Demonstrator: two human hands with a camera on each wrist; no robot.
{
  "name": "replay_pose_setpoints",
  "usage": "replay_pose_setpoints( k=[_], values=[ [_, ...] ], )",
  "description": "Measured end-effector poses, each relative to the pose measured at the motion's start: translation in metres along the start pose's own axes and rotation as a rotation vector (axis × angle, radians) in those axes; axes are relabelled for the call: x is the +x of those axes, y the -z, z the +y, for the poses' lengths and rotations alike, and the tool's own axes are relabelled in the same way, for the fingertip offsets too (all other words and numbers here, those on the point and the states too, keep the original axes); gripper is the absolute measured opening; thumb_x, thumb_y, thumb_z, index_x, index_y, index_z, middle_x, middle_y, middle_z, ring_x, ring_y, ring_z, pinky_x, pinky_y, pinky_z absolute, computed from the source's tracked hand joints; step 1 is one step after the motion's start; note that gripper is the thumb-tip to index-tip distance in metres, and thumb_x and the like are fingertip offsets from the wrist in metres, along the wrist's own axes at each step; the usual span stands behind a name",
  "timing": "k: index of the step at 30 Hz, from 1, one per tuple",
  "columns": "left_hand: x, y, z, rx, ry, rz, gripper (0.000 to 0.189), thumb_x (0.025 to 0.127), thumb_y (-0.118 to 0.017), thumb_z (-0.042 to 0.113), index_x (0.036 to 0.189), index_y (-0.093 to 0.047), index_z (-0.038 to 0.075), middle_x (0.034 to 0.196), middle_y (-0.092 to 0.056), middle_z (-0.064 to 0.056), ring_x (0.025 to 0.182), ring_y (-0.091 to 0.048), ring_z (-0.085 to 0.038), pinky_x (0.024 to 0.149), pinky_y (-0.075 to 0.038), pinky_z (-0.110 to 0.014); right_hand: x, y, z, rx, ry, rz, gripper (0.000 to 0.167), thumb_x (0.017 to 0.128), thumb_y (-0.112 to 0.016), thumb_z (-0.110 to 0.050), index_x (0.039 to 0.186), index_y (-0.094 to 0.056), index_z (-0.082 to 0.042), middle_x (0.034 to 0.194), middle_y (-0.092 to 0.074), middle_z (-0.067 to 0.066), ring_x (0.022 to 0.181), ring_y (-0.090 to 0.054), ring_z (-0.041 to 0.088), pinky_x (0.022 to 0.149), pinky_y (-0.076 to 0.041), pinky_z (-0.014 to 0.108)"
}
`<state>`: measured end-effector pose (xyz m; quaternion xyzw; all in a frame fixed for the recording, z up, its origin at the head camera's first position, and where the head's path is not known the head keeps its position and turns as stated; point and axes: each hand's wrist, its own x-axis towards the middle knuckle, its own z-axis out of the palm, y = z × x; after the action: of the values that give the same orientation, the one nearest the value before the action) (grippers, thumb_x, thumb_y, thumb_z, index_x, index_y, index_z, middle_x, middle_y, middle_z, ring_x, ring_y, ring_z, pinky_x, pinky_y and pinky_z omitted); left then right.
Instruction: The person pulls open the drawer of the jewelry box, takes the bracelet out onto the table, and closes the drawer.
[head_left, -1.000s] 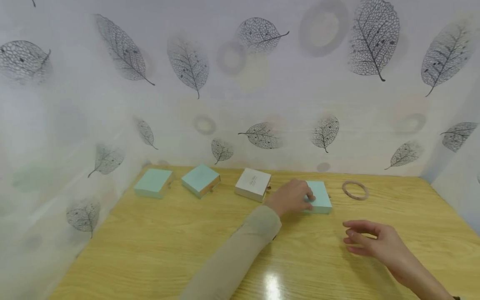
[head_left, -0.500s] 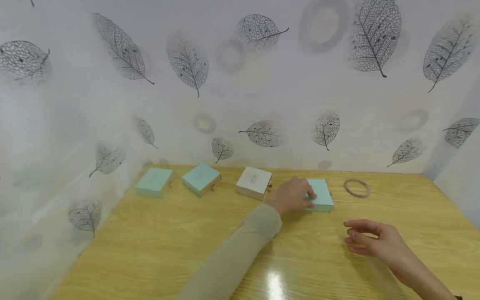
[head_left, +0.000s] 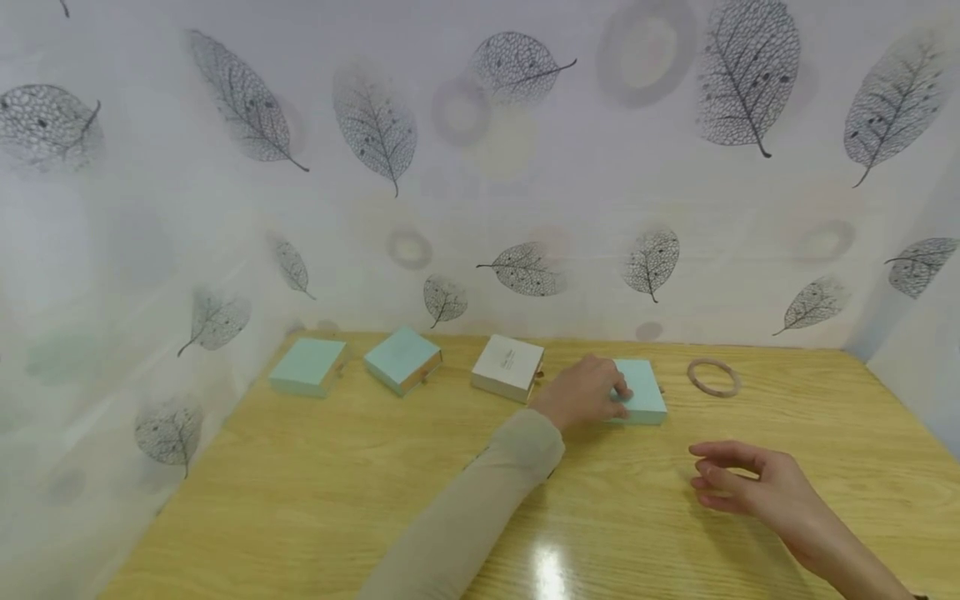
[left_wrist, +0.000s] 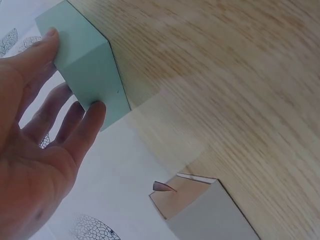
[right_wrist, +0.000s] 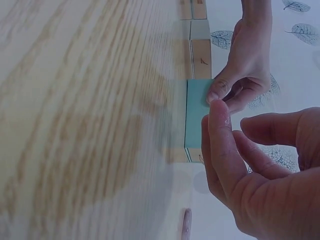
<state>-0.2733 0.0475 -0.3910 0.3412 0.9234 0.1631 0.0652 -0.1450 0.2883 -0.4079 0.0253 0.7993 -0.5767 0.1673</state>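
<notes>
The left hand (head_left: pixel 581 392) of the person reaches to the far part of the wooden table (head_left: pixel 337 483) and holds a mint box (head_left: pixel 642 392), which lies flat there. In the left wrist view, its thumb and fingers are bent around this box and touch more than one of its faces. A light sleeve (head_left: pixel 457 517) covers the left arm. The right hand (head_left: pixel 765 487) is nearer to the person, in front of the box and a little to the right; its fingers are loosely curved, with a gap to the thumb, and it holds nothing. A brownish ring (head_left: pixel 714 378) lies on the table just to the right of the mint box, apart from it. To the left of the left hand stand, in one row, a white box (head_left: pixel 507 367) with a small brown tab (left_wrist: pixel 162 187), a blue box (head_left: pixel 402 360) turned with one corner forward, and a green box (head_left: pixel 308 367) at the far left. Behind them rises a pale backdrop (head_left: pixel 480 192), printed with dark leaves.
</notes>
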Motion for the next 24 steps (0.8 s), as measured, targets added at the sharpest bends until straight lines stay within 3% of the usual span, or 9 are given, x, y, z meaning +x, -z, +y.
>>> replay_pose_setpoints(
  k=[5, 8, 11, 15, 20, 24],
  values=[
    [-0.001, -0.002, -0.003, -0.028, 0.011, 0.015, 0.028, 0.09, -0.078, 0.034, 0.116, -0.078, 0.022, 0.122, -0.074, 0.013, 0.114, -0.068, -0.004, 0.092, -0.055, -0.015, 0.001, 0.0, -0.001, 0.001, -0.002, -0.003, 0.049, 0.104, -0.061, -0.019, 0.141, -0.051, 0.012, 0.127, -0.068, -0.002, 0.099, -0.074, 0.008, 0.087, -0.063, 0.035],
    [0.002, -0.003, -0.004, -0.043, 0.001, 0.027, 0.027, 0.091, -0.078, 0.033, 0.116, -0.079, 0.021, 0.123, -0.074, 0.012, 0.118, -0.066, -0.005, 0.097, -0.054, -0.017, 0.001, -0.001, 0.0, 0.007, 0.018, 0.009, 0.048, 0.104, -0.061, -0.017, 0.14, -0.052, 0.013, 0.123, -0.069, -0.007, 0.098, -0.074, 0.007, 0.087, -0.063, 0.034],
    [0.008, -0.006, -0.005, -0.056, -0.006, 0.035, 0.027, 0.091, -0.078, 0.031, 0.116, -0.079, 0.02, 0.123, -0.075, 0.011, 0.121, -0.066, -0.006, 0.1, -0.052, -0.017, 0.002, -0.001, 0.001, 0.016, 0.027, 0.016, 0.047, 0.103, -0.062, -0.016, 0.139, -0.053, 0.013, 0.12, -0.069, -0.011, 0.098, -0.074, 0.007, 0.086, -0.063, 0.033],
    [0.02, -0.01, -0.005, -0.058, -0.016, 0.039, 0.026, 0.092, -0.078, 0.031, 0.115, -0.079, 0.02, 0.121, -0.075, 0.012, 0.117, -0.067, -0.004, 0.094, -0.053, -0.013, 0.004, -0.002, 0.004, 0.024, 0.02, 0.011, 0.046, 0.103, -0.062, -0.016, 0.139, -0.054, 0.012, 0.119, -0.068, -0.016, 0.097, -0.074, 0.006, 0.087, -0.063, 0.033],
    [0.032, -0.01, -0.003, -0.082, 0.007, 0.047, 0.027, 0.09, -0.079, 0.031, 0.115, -0.079, 0.021, 0.119, -0.075, 0.013, 0.115, -0.068, -0.002, 0.089, -0.053, -0.01, 0.008, -0.003, 0.005, 0.007, 0.049, 0.006, 0.044, 0.103, -0.061, -0.015, 0.138, -0.055, 0.012, 0.116, -0.068, -0.02, 0.097, -0.073, 0.004, 0.086, -0.063, 0.032],
    [0.036, -0.008, -0.003, -0.087, 0.049, 0.043, 0.028, 0.09, -0.079, 0.032, 0.116, -0.078, 0.023, 0.12, -0.075, 0.014, 0.117, -0.067, -0.001, 0.093, -0.053, -0.012, 0.013, -0.003, 0.003, 0.013, 0.056, -0.003, 0.044, 0.103, -0.061, -0.015, 0.138, -0.055, 0.012, 0.114, -0.068, -0.021, 0.097, -0.073, 0.003, 0.086, -0.063, 0.032]
  ],
)
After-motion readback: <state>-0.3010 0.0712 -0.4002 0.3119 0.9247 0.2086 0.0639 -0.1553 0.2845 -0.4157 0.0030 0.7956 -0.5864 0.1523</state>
